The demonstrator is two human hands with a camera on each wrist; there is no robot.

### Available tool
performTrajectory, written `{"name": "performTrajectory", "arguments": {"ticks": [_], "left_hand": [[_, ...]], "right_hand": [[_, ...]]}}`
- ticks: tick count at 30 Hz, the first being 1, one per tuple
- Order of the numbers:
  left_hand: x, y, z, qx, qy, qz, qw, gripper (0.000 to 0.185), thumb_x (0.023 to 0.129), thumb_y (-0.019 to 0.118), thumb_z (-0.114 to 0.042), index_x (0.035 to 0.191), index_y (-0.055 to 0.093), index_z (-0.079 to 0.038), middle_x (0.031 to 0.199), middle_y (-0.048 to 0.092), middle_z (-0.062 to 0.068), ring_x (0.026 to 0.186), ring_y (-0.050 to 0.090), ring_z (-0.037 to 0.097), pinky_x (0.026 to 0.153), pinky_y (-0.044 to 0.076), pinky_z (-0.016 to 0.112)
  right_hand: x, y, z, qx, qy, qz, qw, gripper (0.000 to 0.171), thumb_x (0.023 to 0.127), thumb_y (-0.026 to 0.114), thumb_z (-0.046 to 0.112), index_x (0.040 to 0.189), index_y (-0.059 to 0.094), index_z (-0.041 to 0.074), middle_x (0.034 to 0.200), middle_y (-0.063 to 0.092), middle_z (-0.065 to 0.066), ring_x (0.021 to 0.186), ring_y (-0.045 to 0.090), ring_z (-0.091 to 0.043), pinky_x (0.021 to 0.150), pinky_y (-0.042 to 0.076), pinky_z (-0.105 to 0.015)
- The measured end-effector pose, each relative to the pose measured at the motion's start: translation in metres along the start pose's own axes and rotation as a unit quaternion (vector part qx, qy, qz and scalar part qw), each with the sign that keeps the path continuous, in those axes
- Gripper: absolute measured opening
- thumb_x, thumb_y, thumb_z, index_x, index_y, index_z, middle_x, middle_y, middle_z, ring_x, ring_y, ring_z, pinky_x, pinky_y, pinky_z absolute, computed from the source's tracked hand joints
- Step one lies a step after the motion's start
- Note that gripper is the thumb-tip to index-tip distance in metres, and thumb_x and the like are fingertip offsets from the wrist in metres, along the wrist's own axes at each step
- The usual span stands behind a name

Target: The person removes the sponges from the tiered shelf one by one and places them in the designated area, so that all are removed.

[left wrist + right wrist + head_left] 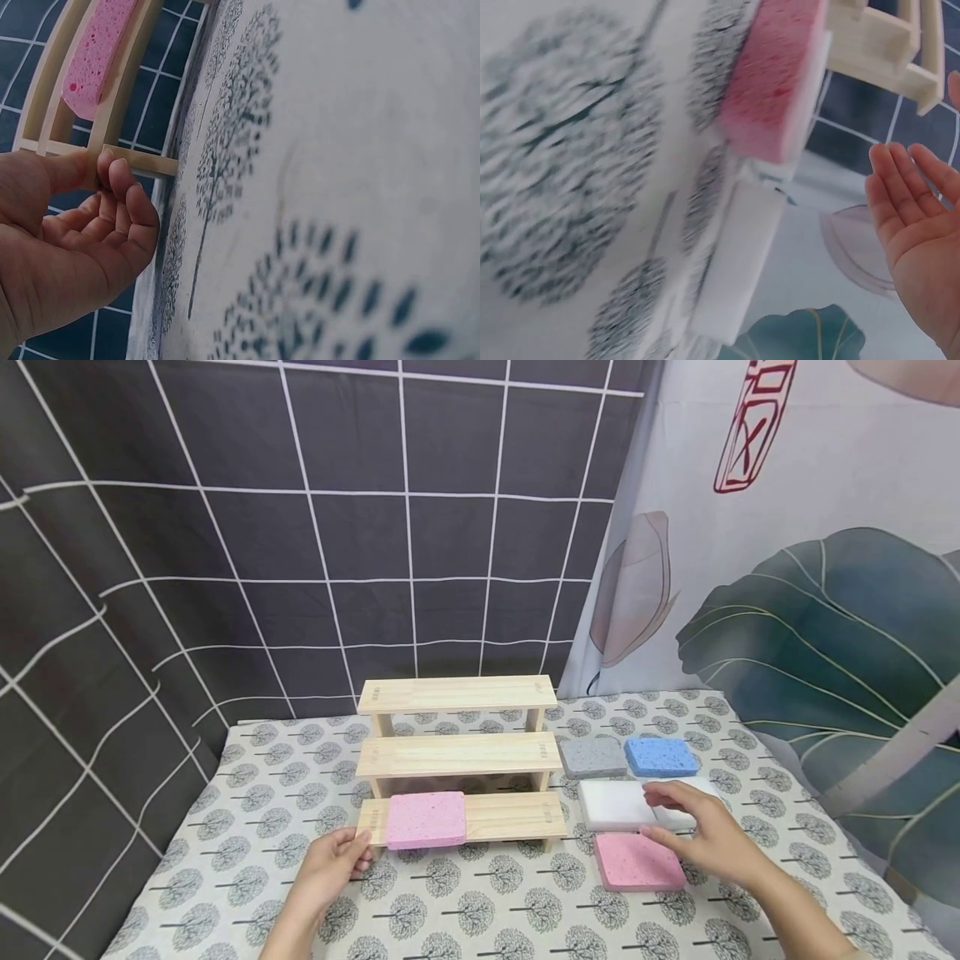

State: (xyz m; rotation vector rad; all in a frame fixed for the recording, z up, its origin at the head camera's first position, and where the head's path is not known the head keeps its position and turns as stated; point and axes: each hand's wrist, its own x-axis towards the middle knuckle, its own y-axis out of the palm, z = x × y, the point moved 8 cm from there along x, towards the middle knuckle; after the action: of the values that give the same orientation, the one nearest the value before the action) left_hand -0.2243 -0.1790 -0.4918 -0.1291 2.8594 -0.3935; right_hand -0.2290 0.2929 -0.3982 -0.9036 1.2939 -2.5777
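Observation:
My left hand [330,870] pinches the left end of the bottom step of a three-step wooden rack [517,817] between thumb and fingers. On that step, just right of the hand, lies a light pink sponge [426,820]; in the left wrist view the same sponge [96,56] overhangs the step's edge. My right hand [705,835] hovers, holding nothing, over two white sponges, one at left [613,805] and one partly hidden behind the fingers [693,793]. Nearer to me lies a darker pink sponge [640,862]. In the right wrist view the right fingers [900,180] are extended.
Behind the white sponges lie a grey sponge [592,758] and a blue sponge [662,757], right of the rack. A tree-patterned cloth [480,910] covers the table. Dark gridded fabric [360,535] hangs behind and at left, a leaf-print curtain [825,627] at right.

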Motion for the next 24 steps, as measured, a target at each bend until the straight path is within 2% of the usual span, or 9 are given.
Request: {"name": "performTrajectory", "arguments": {"ticks": [3,9,14,19,24], "left_hand": [[0.000,0.000,0.000,-0.001,-0.002,-0.001,1.0000,0.034,0.095,0.052,-0.016,0.113,0.053,0.013,0.082,0.063,0.010,0.074,0.058,0.019,0.064,0.054,0.027],[0.000,0.000,0.001,-0.002,-0.004,0.000,1.0000,0.034,0.096,0.051,-0.015,0.115,0.052,0.013,0.084,0.063,0.011,0.075,0.058,0.020,0.066,0.055,0.028],[0.000,-0.001,0.001,0.000,-0.005,-0.001,1.0000,0.035,0.095,0.052,-0.016,0.115,0.053,0.013,0.084,0.063,0.012,0.075,0.058,0.020,0.066,0.055,0.028],[-0.001,-0.001,-0.002,0.004,-0.001,-0.003,1.0000,0.034,0.095,0.052,-0.015,0.114,0.053,0.014,0.084,0.063,0.013,0.075,0.058,0.020,0.066,0.055,0.029],[-0.003,-0.001,-0.004,0.015,0.000,-0.008,0.9999,0.034,0.095,0.052,-0.016,0.113,0.054,0.014,0.084,0.063,0.012,0.074,0.059,0.020,0.065,0.055,0.029]], "right_hand": [[0.006,-0.001,0.007,0.014,-0.007,-0.007,1.000,0.055,0.073,0.081,0.015,0.122,0.058,0.008,0.104,0.065,-0.001,0.093,0.063,-0.017,0.087,0.043,-0.008],[0.015,0.006,0.015,0.029,-0.001,-0.005,1.000,0.054,0.074,0.079,0.016,0.123,0.058,0.007,0.105,0.064,0.004,0.093,0.063,-0.016,0.087,0.045,-0.011],[0.021,0.016,0.021,0.038,0.011,0.002,0.999,0.052,0.077,0.078,0.019,0.122,0.057,0.005,0.105,0.064,0.004,0.095,0.063,-0.018,0.087,0.050,-0.021],[0.026,0.027,0.032,0.048,-0.007,0.009,0.999,0.053,0.077,0.077,0.018,0.123,0.056,0.006,0.105,0.064,0.002,0.094,0.063,-0.018,0.086,0.053,-0.033],[0.031,0.038,0.038,0.060,-0.011,0.017,0.998,0.053,0.077,0.077,0.020,0.124,0.056,0.010,0.106,0.063,0.006,0.095,0.062,-0.017,0.085,0.053,-0.038]]}}
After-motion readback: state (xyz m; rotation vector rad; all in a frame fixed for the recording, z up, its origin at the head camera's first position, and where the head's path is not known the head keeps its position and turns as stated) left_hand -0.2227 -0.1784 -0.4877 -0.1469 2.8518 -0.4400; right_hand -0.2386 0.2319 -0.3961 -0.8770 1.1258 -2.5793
